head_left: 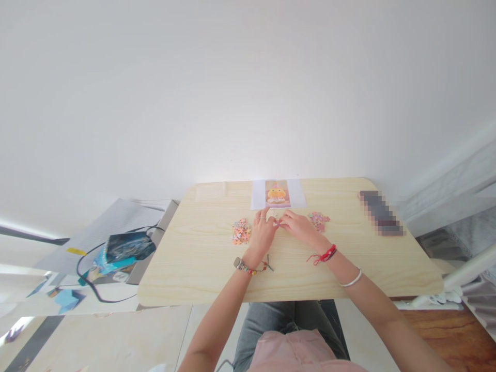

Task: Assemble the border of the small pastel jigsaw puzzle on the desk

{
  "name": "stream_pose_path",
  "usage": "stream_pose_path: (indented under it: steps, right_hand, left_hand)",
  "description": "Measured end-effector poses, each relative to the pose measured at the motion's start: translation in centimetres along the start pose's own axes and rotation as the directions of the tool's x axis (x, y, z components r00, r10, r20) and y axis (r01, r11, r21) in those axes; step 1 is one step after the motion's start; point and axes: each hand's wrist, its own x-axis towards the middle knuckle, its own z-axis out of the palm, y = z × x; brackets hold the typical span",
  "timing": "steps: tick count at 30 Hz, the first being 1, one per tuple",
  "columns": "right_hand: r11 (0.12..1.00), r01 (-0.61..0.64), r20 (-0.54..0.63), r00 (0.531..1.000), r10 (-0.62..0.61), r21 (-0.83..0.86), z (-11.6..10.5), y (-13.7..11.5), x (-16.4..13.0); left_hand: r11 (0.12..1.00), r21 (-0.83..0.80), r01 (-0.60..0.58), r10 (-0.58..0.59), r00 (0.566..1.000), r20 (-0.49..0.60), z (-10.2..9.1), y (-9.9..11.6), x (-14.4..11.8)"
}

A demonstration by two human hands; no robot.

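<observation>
White wall fills the far half of our view, and below it sits a pale wooden table [194, 268] where we work. Our left hand [262, 232] and right hand [297, 226] meet at the middle, fingertips pinched narrow around what looks like a small puzzle piece [277, 222]; it is too tiny for us to tell which hand truly grips it. 2 loose heaps flank us: one pile of pieces [241, 231] just left of the left hand, another pile [319, 220] just right of the right hand. A reference picture [277, 194] lies flat at the far edge, near our fingers. We judge the risks small but real: a wrist sweeping sideways could scatter either heap, the bracelet cords [322, 256] could drag pieces along, and a pinched piece forced at the wrong angle could bend or spring away toward the table's edge
</observation>
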Motion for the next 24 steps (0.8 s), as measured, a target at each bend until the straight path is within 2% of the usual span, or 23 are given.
stream_pose_path:
  steps: [4, 8, 13, 17, 21, 24]
  right_hand:
    - [0.999, -0.045, -0.042, 0.998, 0.044, -0.027, -0.9, 0.6, -0.8]
    - [0.992, -0.124, -0.107, 0.987, 0.12, -0.035, -2.2, 1.8, -2.5]
    - [0.969, -0.247, -0.151, 0.957, 0.246, 0.012, -3.5, 4.1, -5.6]
    - [0.946, -0.323, -0.149, 0.934, 0.324, 0.036, -3.8, 6.0, -7.6]
    - [0.935, -0.353, -0.13, 0.926, 0.356, 0.048, -3.6, 7.1, -8.2]
    - [0.937, -0.347, -0.103, 0.931, 0.35, 0.051, -3.5, 7.4, -8.3]
  left_hand:
    - [0.998, -0.032, -0.046, 0.045, 0.999, -0.015, 0.1, 0.9, 0.9]
    - [0.99, -0.074, -0.123, 0.121, 0.992, -0.031, 0.7, 2.8, 2.3]
    - [0.969, -0.104, -0.225, 0.227, 0.974, 0.01, 2.4, 6.2, 4.2]
    - [0.958, -0.122, -0.259, 0.268, 0.961, 0.065, 4.2, 8.4, 4.9]
    - [0.962, -0.12, -0.246, 0.256, 0.963, 0.082, 5.3, 9.4, 5.0]
    - [0.966, -0.116, -0.229, 0.24, 0.966, 0.09, 5.3, 9.2, 4.7]
